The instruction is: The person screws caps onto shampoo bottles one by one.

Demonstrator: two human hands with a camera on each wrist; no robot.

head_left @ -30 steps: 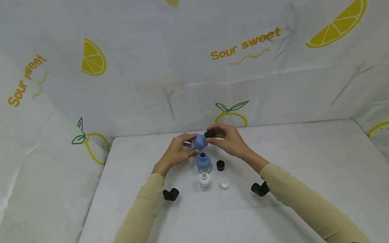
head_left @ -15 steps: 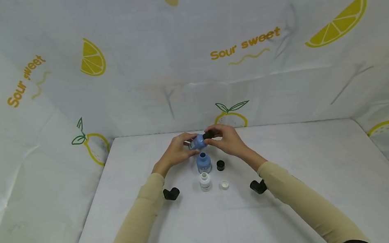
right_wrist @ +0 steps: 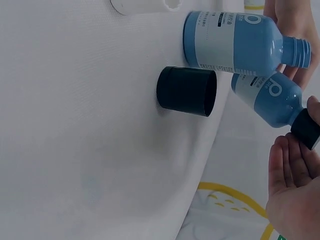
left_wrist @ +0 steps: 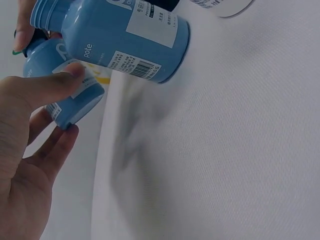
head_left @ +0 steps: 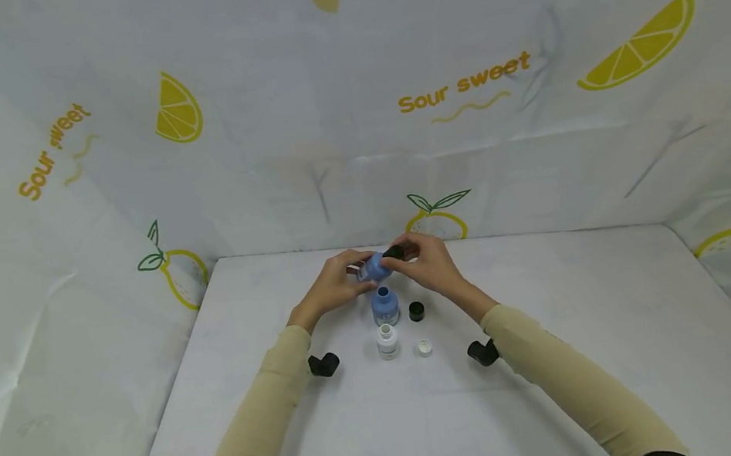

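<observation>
Near the table's far edge, my left hand grips a blue bottle round its body, thumb on the label side. The bottle is tilted, its neck towards the right. My right hand pinches a black cap at the neck of that bottle. Whether the cap is screwed tight cannot be seen. Just in front stands a second blue bottle, upright and uncapped, with a bare threaded neck. A loose black cap rests on the table to its right.
Nearer me, an uncapped white bottle stands upright, with a white cap lying to its right. A white cloth wall printed with lemons rises behind the white table. Black wrist-camera mounts stick out from both sleeves.
My right fingers have shifted slightly round the black cap, and its tilt differs a little. My left hand keeps its hold on the bottle. The things on the table have stayed put.
</observation>
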